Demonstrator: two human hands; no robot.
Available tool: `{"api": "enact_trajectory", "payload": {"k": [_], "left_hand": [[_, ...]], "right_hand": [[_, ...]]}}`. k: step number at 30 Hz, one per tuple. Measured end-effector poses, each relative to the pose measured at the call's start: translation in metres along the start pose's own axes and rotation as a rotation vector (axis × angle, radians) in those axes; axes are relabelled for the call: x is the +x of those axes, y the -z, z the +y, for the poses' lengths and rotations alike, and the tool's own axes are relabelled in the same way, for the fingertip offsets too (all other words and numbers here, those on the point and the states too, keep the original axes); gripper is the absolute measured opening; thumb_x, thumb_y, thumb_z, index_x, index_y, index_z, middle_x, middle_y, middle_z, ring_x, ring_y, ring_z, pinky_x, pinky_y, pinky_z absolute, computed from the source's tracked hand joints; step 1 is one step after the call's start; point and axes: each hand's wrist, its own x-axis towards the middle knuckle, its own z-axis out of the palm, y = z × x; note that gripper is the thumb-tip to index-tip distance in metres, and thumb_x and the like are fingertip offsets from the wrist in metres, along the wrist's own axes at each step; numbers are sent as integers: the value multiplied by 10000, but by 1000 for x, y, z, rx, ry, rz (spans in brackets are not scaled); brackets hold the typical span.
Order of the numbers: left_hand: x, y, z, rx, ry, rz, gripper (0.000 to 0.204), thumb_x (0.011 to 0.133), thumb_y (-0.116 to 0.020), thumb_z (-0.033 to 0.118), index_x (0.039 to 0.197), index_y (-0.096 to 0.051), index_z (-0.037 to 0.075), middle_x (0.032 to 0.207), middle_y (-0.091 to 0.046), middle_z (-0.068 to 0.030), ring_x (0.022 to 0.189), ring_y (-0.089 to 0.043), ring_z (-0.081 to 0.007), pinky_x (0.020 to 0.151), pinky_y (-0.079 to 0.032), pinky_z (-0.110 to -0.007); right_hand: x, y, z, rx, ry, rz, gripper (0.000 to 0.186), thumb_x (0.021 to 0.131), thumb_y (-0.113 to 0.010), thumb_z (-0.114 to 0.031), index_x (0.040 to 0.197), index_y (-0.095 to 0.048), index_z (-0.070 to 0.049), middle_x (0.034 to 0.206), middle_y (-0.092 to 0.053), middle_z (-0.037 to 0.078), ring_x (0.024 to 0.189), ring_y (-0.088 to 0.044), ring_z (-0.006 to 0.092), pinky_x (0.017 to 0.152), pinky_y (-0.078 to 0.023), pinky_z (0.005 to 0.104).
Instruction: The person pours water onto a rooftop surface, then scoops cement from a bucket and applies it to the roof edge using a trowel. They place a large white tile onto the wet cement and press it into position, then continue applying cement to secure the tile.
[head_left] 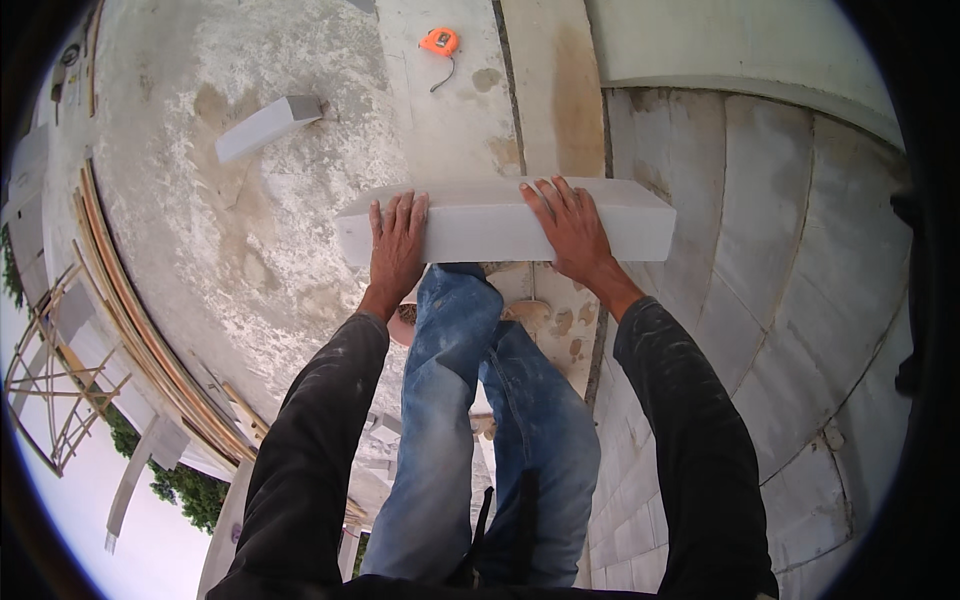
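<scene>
A long, pale grey-white lightweight concrete block (pixel 488 236) lies crosswise in front of my knees. My left hand (pixel 400 238) grips it left of the middle, its fingers laid over the top edge. Toward the other end, my right hand (pixel 577 232) holds it the same way, fingers a little spread across the upper face. The underside of the block is hidden, and I cannot tell whether it rests on anything. My jeans (pixel 452 330) are dusty and show just below the block.
An orange tape measure (pixel 440 41) lies beyond the block on a concrete strip. A shorter white block (pixel 266 128) sits on the rough floor at left. Along my right runs a block wall (pixel 765 190). Long boards (pixel 150 330) and a pole frame (pixel 62 375) stand far left.
</scene>
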Motion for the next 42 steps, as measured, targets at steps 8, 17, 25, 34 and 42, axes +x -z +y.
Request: {"api": "enact_trajectory", "payload": {"k": [8, 17, 25, 34, 42], "left_hand": [[2, 2, -2, -136, -9, 16, 797, 781, -790, 66, 1486, -421, 28, 1462, -482, -190, 1448, -408, -373, 1275, -174, -602], [-18, 39, 2, -65, -141, -8, 729, 771, -704, -10, 1455, -452, -1, 1454, -509, -200, 1427, -437, -371, 1265, -237, -563], [-33, 229, 49, 33, -602, -116, 708, 719, -751, 65, 1388, -527, 6, 1281, -584, -143, 1324, -528, -341, 1306, -64, -657], [-122, 568, 174, 137, -1162, -106, 882, 623, -876, 254, 1390, -532, -13, 1263, -597, -153, 1235, -548, -324, 1092, -400, -439], [-246, 862, 311, 347, -1557, 240, 962, 642, -927, 323, 1432, -500, -22, 1264, -580, -159, 1179, -545, -306, 1039, -411, -419]], "right_hand": [[-5, -6, -3, -54, -7, 54, 1033, 722, -861, -109, 1605, -326, -125, 1394, -518, 92, 1332, -497, 293, 1073, -362, 455], [-50, 17, -28, 123, -57, 126, 994, 613, -913, -108, 1495, -455, -86, 1341, -542, 105, 1264, -524, 285, 1070, -374, 450], [-225, 120, -98, 405, -299, 364, 955, 608, -818, -166, 1474, -457, 10, 1209, -586, 148, 1116, -562, 317, 938, -390, 431], [-470, 367, -223, 451, -647, 413, 1002, 613, -872, -416, 1468, -479, -71, 1279, -609, 132, 1149, -591, 301, 929, -384, 441], [-693, 573, -335, 182, -903, 680, 1089, 582, -952, -479, 1458, -455, -66, 1270, -586, 170, 1146, -583, 331, 1000, -371, 483]]}}
